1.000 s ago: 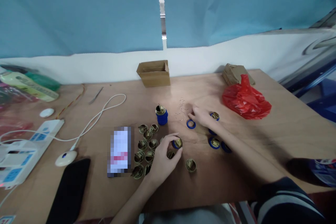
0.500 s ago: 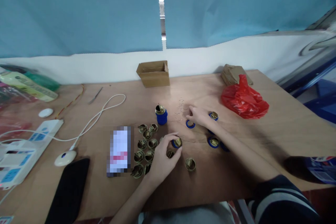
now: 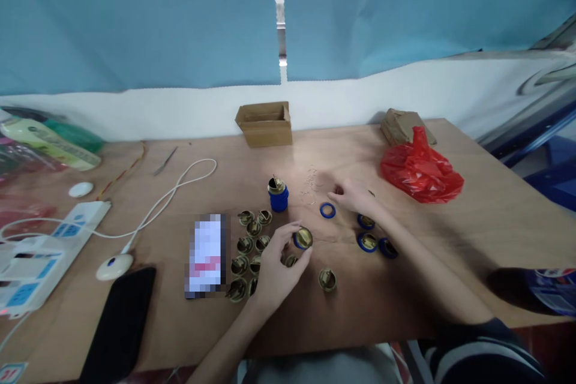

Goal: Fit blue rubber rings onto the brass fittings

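Observation:
My left hand grips a round brass fitting with a blue ring between thumb and fingers, its brass face upward. Over the table to its right, my right hand has its fingers pinched together; what they hold, if anything, is hidden. A loose blue ring lies just below those fingers, beside several thin wire-like bits. Several brass fittings stand in rows left of my left hand, which partly covers them. One more brass fitting sits apart at its right. Blue-ringed brass fittings lie below my right forearm.
A brass fitting tops a stack of blue rings. Behind it stands an open cardboard box. A red plastic bag lies at the right, a bottle nearer. Phones, a white cable and a power strip occupy the left.
The brass piece inside the blue ring near my right hand is gone from it, leaving a bare ring. My right hand has shifted slightly right. My left hand keeps its fitting, now turned face-up more.

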Motion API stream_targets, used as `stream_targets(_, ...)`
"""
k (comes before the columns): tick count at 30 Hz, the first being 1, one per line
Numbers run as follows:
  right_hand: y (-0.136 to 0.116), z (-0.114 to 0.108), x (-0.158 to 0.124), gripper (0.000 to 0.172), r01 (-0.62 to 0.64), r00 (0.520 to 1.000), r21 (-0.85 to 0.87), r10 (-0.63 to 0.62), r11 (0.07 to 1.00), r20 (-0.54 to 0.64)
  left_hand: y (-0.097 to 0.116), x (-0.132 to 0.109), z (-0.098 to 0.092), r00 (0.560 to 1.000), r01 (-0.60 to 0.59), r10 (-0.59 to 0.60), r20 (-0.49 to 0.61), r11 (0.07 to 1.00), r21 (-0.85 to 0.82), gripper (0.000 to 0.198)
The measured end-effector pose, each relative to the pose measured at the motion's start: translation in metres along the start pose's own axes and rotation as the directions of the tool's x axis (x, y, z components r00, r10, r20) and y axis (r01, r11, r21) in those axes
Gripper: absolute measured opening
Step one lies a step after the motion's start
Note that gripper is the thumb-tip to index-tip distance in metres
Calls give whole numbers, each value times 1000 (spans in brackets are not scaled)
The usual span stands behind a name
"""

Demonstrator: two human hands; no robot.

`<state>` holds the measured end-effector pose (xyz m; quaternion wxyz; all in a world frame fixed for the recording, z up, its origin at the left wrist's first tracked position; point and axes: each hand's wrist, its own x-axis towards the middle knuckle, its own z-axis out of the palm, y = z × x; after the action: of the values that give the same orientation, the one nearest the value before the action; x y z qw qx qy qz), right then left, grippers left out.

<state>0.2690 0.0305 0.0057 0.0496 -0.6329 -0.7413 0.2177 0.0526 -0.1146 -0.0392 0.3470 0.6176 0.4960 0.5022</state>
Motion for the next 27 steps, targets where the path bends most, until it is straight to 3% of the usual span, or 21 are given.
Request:
stream_targets(3, -8, -10, -31, 23, 84, 996, 183, -79, 980, -33, -1, -3, 2, 999, -6, 4, -54, 999, -43, 41)
stream_targets(4, -12, -11, -43, 25, 141, 989, 389, -142, 911, -26, -1, -4, 2, 998, -8, 5, -69, 999, -46, 43)
stream_targets(6, -21, -7, -67, 28, 130, 975, 740, -222, 660, 27, 0, -6, 2, 995, -18, 14, -95, 999, -37, 46)
stream_targets(8, -28, 3, -87, 28, 13, 959, 910, -262, 414, 106, 1, -7, 2, 991, -63, 61, -118, 998, -16, 48)
stream_targets(11, -35, 24, -103, 29, -205, 922, 968, -303, 143, 241, 1, -7, 2, 967, -210, 209, -147, 978, 6, 48)
stream_targets(15, -38, 46, -103, 31, -366, 882, 927, -348, -77, 319, 0, -7, 0, 946, -296, 299, -127, 954, 42, 53)
stream_targets(18, -39, 51, -100, 33, -379, 886, 917, -337, -127, 319, -1, -7, -2, 937, -329, 337, -91, 940, 94, 57)
stream_targets(27, -42, 53, -99, 35, -369, 896, 928, -286, -51, 340, -3, -8, -4, 904, -423, 427, 3, 895, 143, 56)
